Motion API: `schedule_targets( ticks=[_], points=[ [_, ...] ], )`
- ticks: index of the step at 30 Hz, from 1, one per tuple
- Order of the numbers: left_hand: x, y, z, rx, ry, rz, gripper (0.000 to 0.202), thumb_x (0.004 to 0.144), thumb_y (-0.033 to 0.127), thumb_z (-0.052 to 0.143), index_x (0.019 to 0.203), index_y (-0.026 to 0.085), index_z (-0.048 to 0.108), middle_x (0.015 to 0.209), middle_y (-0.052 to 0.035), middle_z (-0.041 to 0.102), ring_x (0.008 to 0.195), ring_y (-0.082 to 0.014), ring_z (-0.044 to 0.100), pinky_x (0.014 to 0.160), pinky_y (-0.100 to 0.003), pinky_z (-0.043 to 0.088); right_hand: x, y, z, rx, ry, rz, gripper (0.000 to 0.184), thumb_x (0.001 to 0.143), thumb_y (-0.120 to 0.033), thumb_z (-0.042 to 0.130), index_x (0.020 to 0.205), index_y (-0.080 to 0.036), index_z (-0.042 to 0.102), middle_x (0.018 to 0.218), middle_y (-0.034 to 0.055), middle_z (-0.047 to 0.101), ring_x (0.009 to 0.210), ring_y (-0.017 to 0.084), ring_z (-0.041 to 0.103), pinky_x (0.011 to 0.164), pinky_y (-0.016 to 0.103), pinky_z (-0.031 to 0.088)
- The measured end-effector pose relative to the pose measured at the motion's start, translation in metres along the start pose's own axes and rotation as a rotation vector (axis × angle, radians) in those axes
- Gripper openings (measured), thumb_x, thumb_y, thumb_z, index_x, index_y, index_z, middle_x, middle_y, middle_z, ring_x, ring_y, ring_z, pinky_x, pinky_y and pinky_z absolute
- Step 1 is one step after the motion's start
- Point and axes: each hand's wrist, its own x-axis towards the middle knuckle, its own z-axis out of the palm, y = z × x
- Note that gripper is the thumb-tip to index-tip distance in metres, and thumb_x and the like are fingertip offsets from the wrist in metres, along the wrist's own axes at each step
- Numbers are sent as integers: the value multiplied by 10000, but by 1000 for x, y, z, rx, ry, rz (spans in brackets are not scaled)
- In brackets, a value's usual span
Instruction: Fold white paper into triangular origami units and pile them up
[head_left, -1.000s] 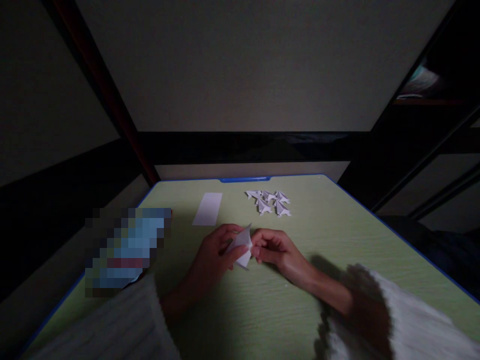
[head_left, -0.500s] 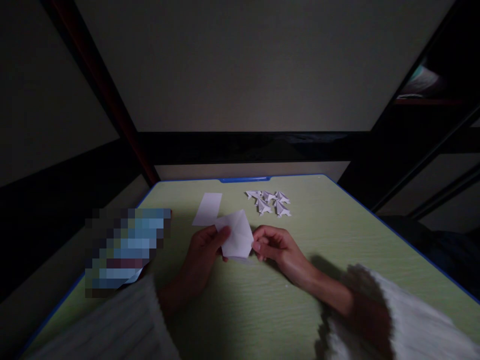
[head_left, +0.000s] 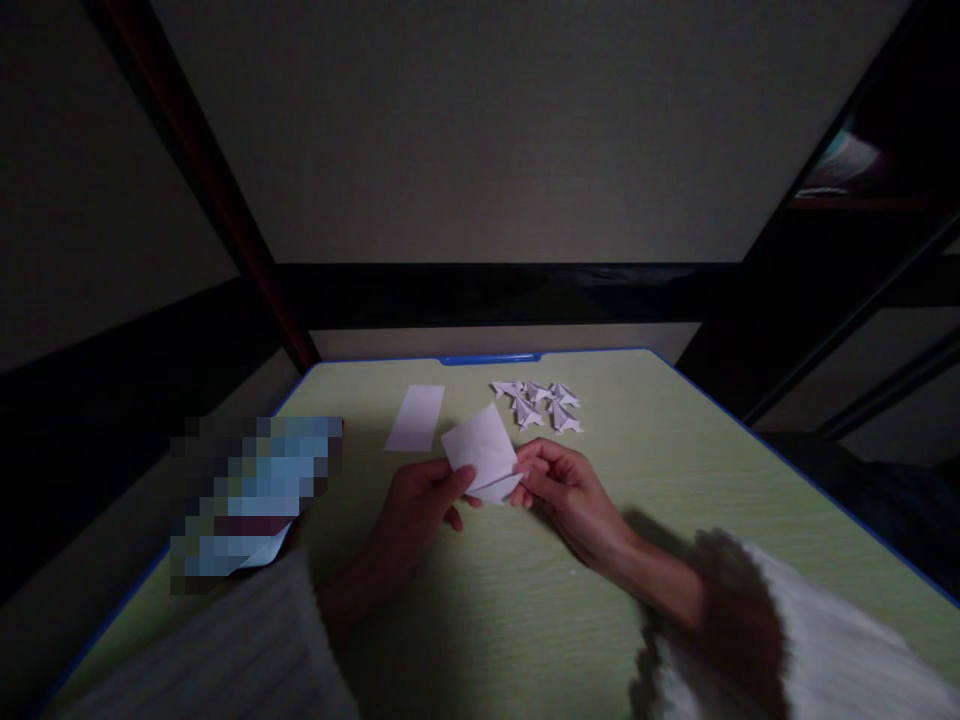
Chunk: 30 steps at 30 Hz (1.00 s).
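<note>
A folded sheet of white paper is held up above the table between my two hands, one corner pointing away from me. My left hand pinches its lower left side, thumb on top and fingers underneath. At the right corner, my right hand grips the paper between thumb and fingers. A folded flap shows along the near edge. Just beyond the paper lie several small white origami figures, grouped close together. A flat white paper sheet rests to their left.
The pale green table has a blue rim and a blue handle-like piece at its far edge. On the left lies a pixelated, bluish flat object. A panelled wall stands behind the table.
The folded paper has turned and moved slightly away from me and to the right. A flap now shows at its near edge. My left thumb has shifted lower on it.
</note>
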Motion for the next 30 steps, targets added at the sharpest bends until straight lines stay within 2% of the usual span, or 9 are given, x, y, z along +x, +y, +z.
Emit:
schedule_targets(
  ticks=[5,9,14,20,24,30],
  points=[
    [0,-1,0,58,51,-5,211,584,273,566,423,136,566,410,23,561,353,-80,464,381,-185,381,-1,-2,2,-66,-15,3,192,576,-210,671,665,-134,519,493,-56,521,447,39,451,454,164,308],
    [2,-4,-2,90,102,-10,204,602,274,569,445,143,573,417,28,580,411,-105,530,455,-196,414,-3,-4,6,-115,-12,-15,321,531,-210,701,695,-167,429,520,-85,464,417,26,379,409,159,248],
    [1,-5,-3,114,136,34,212,607,272,581,435,148,563,428,25,582,443,-114,547,478,-199,415,-6,-6,9,-274,30,-119,367,526,-232,704,577,-182,343,479,-95,357,418,38,292,390,171,216],
    [-1,0,0,127,75,82,298,615,261,555,341,161,496,319,36,489,332,-87,451,400,-190,374,-16,-3,11,-548,-101,-203,258,639,-251,615,525,-164,401,509,-50,383,468,64,328,429,198,260],
    [-1,1,1,114,89,83,304,619,259,547,337,164,485,322,40,493,341,-88,455,417,-193,382,-15,-2,11,-607,-99,-191,194,672,-268,587,574,-152,467,514,-42,401,470,69,344,435,196,273],
    [-2,2,0,159,99,118,293,625,247,548,350,163,492,347,42,497,373,-90,467,435,-191,376,-15,-3,10,-726,-154,-169,233,726,-292,522,555,-148,457,497,-48,364,459,64,311,424,190,248]
  ],
)
